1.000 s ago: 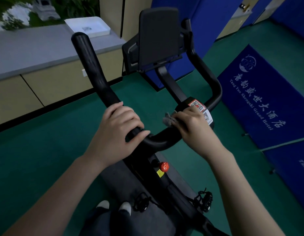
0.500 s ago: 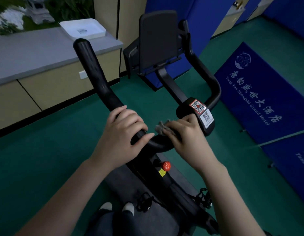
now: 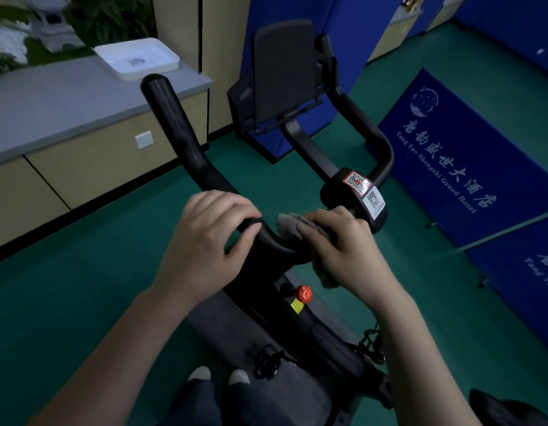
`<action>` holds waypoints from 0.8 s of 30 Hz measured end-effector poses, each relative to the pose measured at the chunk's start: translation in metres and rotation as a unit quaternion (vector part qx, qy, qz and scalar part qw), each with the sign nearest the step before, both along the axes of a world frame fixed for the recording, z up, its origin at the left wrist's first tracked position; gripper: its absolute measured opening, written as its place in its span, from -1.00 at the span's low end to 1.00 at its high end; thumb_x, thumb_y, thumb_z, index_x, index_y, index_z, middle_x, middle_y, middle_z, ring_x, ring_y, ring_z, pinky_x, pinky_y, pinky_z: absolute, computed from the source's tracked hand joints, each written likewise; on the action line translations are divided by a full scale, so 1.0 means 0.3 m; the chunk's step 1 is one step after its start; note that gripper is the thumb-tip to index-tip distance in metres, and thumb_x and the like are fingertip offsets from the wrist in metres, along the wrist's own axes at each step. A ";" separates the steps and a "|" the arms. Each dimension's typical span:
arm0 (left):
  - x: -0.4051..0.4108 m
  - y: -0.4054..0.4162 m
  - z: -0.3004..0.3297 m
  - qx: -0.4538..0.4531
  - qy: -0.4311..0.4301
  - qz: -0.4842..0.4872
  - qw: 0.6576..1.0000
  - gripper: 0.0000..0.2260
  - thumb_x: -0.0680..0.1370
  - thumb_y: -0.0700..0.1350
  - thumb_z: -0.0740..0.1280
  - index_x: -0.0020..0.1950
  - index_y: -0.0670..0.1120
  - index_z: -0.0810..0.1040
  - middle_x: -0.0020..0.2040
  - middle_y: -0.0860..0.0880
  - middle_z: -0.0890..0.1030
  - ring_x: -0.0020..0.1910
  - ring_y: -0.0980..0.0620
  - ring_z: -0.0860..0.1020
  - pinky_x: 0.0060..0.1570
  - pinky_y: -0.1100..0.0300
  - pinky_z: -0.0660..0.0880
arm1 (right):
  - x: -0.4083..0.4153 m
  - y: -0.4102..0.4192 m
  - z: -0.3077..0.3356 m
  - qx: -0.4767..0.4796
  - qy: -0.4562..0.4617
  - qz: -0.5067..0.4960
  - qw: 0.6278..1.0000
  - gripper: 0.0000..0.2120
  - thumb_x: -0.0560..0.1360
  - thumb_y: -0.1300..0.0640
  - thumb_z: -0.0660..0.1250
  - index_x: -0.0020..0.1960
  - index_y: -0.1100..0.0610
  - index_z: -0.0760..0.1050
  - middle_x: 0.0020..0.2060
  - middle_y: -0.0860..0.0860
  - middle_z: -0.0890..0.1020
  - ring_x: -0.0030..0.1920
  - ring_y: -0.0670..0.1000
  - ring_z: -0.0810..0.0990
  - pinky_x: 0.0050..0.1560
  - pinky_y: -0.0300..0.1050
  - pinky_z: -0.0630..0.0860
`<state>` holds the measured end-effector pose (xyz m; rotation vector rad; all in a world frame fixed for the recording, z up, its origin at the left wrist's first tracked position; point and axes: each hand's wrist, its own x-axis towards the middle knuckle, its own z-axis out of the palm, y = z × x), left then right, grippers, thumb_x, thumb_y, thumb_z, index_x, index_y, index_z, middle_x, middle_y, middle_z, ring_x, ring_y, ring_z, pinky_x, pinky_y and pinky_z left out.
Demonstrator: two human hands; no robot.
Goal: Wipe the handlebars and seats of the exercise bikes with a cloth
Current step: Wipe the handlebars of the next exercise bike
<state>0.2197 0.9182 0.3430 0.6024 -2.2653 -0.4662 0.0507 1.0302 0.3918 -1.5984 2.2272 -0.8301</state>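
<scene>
Both hands work the handlebar [image 3: 186, 139]: left hand [image 3: 205, 241] grips its bend, right hand [image 3: 343, 244] presses the cloth [image 3: 289, 224] beside it, so wiping seems underway, seats apparently untouched.

Both hands reach forward, left hand [image 3: 205, 241] curled, right hand [image 3: 343, 247] gripping, close together.

A black, matte, padded U-shaped handlebar [image 3: 186, 142] of an exercise bike rises in two long horns toward a dark tablet holder; its left horn ends in a rounded tip, its right horn curves up behind a black centre clamp bearing QR-code stickers. A crumpled grey cloth [image 3: 289, 224] is draped over the handlebar's near curve, just left of that clamp, one end bunched on top, the other hanging below the bar.
</scene>
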 end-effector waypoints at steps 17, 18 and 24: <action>0.165 0.263 -0.044 0.078 -0.122 0.251 0.957 -0.68 0.56 0.07 0.15 0.05 -0.10 0.59 -0.02 0.04 0.60 0.01 -0.01 0.53 0.06 0.10 0.34 | 0.058 -0.006 -0.063 -0.220 0.018 0.088 0.971 -0.85 0.49 0.28 0.40 0.05 0.28 0.61 -0.26 -0.35 0.31 -0.12 0.18 0.54 -0.12 -0.36 0.30; 0.179 0.290 -0.044 0.083 -0.129 0.269 0.951 -0.66 0.56 0.09 0.14 0.05 -0.10 0.59 -0.02 0.04 0.60 0.01 -0.01 0.53 0.06 0.10 0.34 | 0.064 -0.006 -0.056 -0.227 0.011 0.103 0.968 -0.84 0.49 0.29 0.39 0.06 0.29 0.61 -0.25 -0.35 0.31 -0.12 0.18 0.55 -0.12 -0.38 0.29; 0.291 0.455 -0.061 0.112 -0.159 0.384 0.903 -0.60 0.54 0.14 0.10 0.09 -0.09 0.58 0.00 0.02 0.61 0.02 -0.03 0.54 0.10 0.07 0.33 | 0.148 -0.001 -0.034 -0.213 -0.067 0.202 0.954 -0.84 0.55 0.22 0.33 0.08 0.23 0.60 -0.25 -0.29 0.37 -0.08 0.11 0.54 -0.09 -0.56 0.31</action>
